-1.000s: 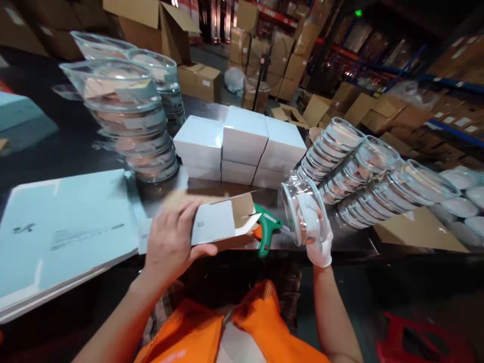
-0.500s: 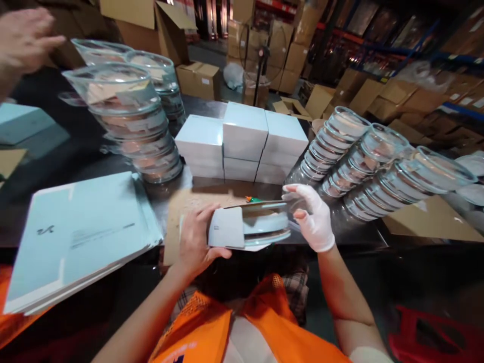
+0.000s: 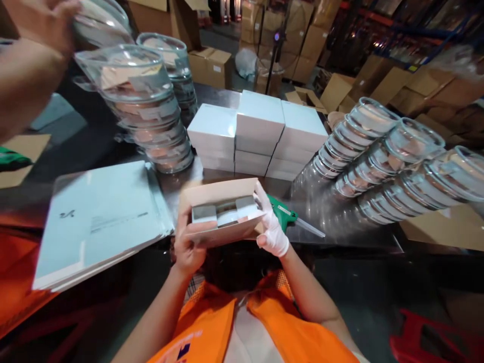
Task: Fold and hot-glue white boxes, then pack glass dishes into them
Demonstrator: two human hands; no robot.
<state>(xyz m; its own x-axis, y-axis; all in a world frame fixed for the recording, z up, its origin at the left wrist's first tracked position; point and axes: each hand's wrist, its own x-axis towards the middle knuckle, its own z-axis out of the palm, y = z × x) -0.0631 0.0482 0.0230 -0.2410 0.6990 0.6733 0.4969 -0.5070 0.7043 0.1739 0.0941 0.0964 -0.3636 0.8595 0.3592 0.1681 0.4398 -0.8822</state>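
An open pale box (image 3: 223,234) is held between my two hands above the table's front edge, with a wrapped item (image 3: 227,213) inside it. My left hand (image 3: 188,242) grips the box's left end. At its right end, my right hand (image 3: 273,229), in a white glove with bare fingertips, holds the side. Just behind my right hand a green glue gun (image 3: 282,212) with a clear stick lies on the table. Stacked white boxes (image 3: 259,121) stand behind the held box.
Flat light-blue cardboard sheets (image 3: 109,217) lie at the left. Glass bowl stacks stand at the back left (image 3: 151,106) and leaning at the right (image 3: 381,166). Another person's hand (image 3: 49,30) reaches in at the upper left beside a bowl.
The box has tipped so that its open side faces me, and my right hand has closed on its right end. More of the glue gun shows. The other person's hand is now at a bowl.
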